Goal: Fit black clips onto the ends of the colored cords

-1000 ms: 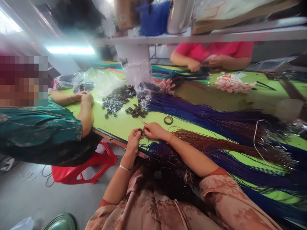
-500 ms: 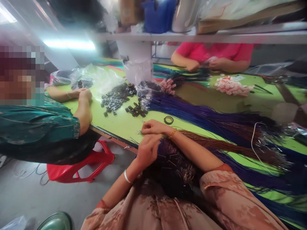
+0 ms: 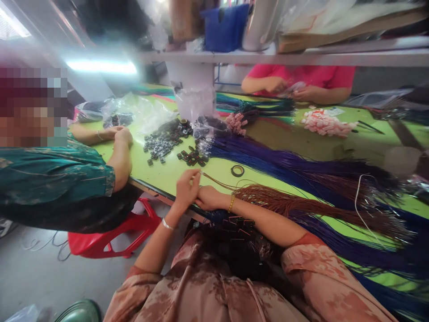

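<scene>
My left hand (image 3: 187, 190) is closed in a pinch at the table's near edge, its fingertips at the metal-tipped end of a few brown wires (image 3: 217, 180). These wires run back to a long brown wire bundle (image 3: 284, 199) on the right. Right beside it, touching or nearly touching, my right hand (image 3: 212, 198) is closed with its fingers curled out of sight; what it holds is hidden. In my lap, under my right forearm, lies a pile of dark wires with small black connectors (image 3: 239, 223).
Black tape roll (image 3: 237, 171), loose black connectors (image 3: 192, 156) and grey ones (image 3: 161, 145) lie on the green table (image 3: 154, 176). Blue-purple wires (image 3: 268, 156) stretch right. A co-worker in teal (image 3: 56, 174) sits left by a red stool (image 3: 110, 237); another in pink (image 3: 301, 78) works opposite.
My left hand has moved up and left to the brown wire ends, which now stand out from the bundle. My right hand has dropped slightly, toward the table's near edge.
</scene>
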A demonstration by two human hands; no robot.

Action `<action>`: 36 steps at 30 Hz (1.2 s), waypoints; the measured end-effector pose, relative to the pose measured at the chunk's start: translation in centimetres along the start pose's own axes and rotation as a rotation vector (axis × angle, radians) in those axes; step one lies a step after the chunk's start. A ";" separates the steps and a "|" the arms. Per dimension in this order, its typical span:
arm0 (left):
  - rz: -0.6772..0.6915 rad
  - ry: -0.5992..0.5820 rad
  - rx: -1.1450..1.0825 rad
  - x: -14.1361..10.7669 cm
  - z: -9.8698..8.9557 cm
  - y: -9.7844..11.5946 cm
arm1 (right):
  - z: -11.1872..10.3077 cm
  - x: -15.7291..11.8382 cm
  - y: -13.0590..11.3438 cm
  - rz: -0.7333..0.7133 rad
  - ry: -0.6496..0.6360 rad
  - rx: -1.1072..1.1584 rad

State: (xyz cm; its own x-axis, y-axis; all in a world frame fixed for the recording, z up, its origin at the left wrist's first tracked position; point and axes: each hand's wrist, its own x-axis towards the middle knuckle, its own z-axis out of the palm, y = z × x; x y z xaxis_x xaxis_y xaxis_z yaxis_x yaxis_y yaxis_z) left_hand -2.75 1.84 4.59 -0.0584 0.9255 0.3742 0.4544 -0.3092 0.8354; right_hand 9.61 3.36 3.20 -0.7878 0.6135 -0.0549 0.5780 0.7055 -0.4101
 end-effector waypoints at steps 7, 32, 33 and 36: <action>-0.182 0.046 0.410 7.8 -0.4 -8.5 | -0.2 0.0 0.4 0.013 0.123 0.182; -0.547 -0.021 -0.685 2.0 -3.5 -4.1 | -2.0 1.6 0.8 0.205 0.546 1.215; -0.563 -0.031 -0.758 1.5 -3.3 -3.5 | -2.1 1.5 0.8 0.194 0.561 1.205; -0.599 -0.023 -0.907 0.3 -2.8 -2.0 | -2.3 1.0 0.6 0.169 0.601 1.137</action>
State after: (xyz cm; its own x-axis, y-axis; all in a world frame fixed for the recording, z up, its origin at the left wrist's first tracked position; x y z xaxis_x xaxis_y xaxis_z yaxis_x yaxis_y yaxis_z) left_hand -6.14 2.14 4.13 -0.0307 0.9808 -0.1928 -0.4690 0.1562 0.8693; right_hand 9.65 5.25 5.00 -0.3333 0.9362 0.1118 -0.0768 0.0912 -0.9929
